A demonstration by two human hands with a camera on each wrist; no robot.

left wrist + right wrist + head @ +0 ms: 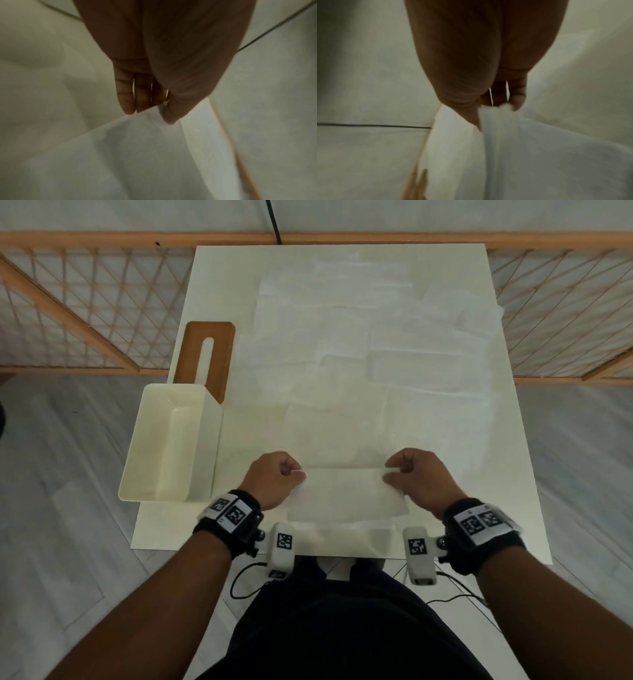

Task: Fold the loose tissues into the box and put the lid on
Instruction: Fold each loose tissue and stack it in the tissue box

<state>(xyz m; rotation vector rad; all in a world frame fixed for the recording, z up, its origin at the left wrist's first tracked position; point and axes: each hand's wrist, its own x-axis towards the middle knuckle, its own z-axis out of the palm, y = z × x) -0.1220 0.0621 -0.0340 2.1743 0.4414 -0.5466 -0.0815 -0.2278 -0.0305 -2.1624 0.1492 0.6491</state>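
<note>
A white tissue (346, 494) is held up over the near part of the white table (171, 532). My left hand (274, 477) pinches its left corner and my right hand (416, 477) pinches its right corner. In the left wrist view the left hand (152, 112) has thumb and curled fingers closed on the tissue (137, 155). In the right wrist view the right hand (494, 108) grips the tissue (530, 155) the same way. The open cream box (144, 467) stands at the table's left edge. The brown wooden lid (222, 354), with a long slot, lies behind it.
Several more white tissues (359, 337) lie spread flat over the middle and far part of the table. A wooden lattice railing (78, 313) runs behind and beside the table. A black cable (274, 220) hangs at the far edge.
</note>
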